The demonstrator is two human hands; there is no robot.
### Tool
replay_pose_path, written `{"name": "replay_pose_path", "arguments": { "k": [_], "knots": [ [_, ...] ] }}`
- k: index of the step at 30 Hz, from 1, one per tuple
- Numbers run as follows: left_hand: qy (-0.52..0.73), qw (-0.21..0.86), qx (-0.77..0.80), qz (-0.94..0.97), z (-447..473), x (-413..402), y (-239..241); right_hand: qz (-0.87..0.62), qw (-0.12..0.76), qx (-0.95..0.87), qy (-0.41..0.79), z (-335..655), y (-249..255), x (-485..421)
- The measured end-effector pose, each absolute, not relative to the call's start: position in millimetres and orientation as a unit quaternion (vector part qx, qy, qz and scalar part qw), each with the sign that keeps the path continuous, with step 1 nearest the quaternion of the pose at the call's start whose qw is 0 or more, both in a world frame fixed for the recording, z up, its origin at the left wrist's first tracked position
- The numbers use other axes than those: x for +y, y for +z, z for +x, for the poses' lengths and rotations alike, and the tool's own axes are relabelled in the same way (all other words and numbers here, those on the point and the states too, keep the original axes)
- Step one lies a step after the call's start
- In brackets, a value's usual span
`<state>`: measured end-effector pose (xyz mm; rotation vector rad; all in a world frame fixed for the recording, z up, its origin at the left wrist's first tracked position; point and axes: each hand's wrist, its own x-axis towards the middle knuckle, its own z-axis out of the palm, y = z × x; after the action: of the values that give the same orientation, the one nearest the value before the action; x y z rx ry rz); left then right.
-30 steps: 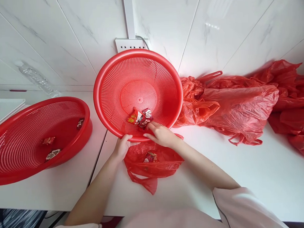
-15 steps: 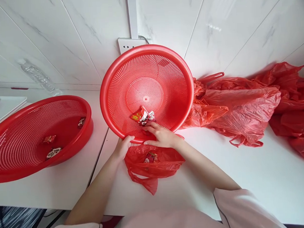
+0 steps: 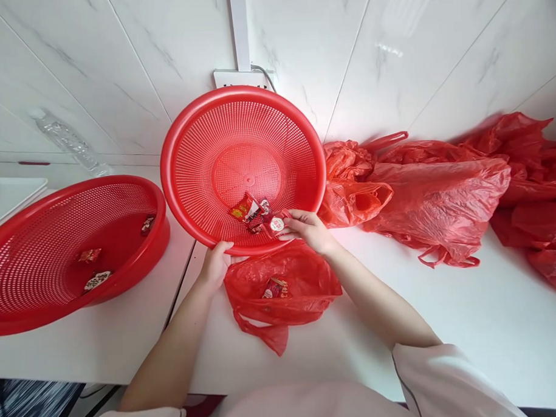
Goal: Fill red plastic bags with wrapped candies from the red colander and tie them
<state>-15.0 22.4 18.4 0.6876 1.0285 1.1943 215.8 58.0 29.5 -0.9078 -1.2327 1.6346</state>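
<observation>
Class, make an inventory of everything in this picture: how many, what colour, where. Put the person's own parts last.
Centre basket: one, red, tilted
Loose packets: overlapping, count unclear, red and white, in centre basket
Held packet: one, red, white label, in right hand
Open bag: one, red, before centre basket
Bagged packets: count unclear, reddish, in open bag
Left basket: one, red, left
Small packets: three visible, red or white, in left basket
Piled bags: several, red, right
Bottle: one, clear, behind left basket
Tray: one, white, far left
Socket strip: one, white, on wall
Wall: one, white, behind
Table: white, below
Sleeves: two, pale pink, bottom
Left hand: one, bare, at centre basket's rim
Right hand: one, bare, gripping held packet
</observation>
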Motion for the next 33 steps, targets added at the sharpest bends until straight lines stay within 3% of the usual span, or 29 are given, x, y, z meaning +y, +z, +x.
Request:
{"name": "replay_pose_path", "arguments": {
  "k": [5,9,14,19,22,27,33],
  "knots": [
    [0.535,0.644,0.448,0.313,-16.0,23.0,18.2,-0.368,0.453,-0.413,0.699,225.2,32.0,66.7],
    [0.534,0.64,0.451,0.32,-16.9,23.4,15.5,-0.376,0.433,-0.49,0.657,233.1,37.9,63.5],
    [0.519,0.646,0.461,0.318,-16.7,23.3,14.7,-0.367,0.316,-0.729,0.484,238.6,55.0,50.6],
    [0.49,0.66,0.471,0.321,-14.1,20.4,13.7,-0.403,0.321,-0.812,0.274,228.2,56.0,45.8],
    [0.469,0.669,0.476,0.324,-9.3,15.8,12.5,-0.407,0.265,-0.852,0.198,221.9,45.5,46.7],
    [0.473,0.662,0.482,0.325,-3.3,11.0,11.2,-0.348,0.179,-0.894,0.217,220.0,33.5,46.7],
    [0.48,0.646,0.48,0.349,-9.0,13.8,8.5,-0.27,0.205,-0.886,0.316,227.2,43.8,47.1]
  ]
}}
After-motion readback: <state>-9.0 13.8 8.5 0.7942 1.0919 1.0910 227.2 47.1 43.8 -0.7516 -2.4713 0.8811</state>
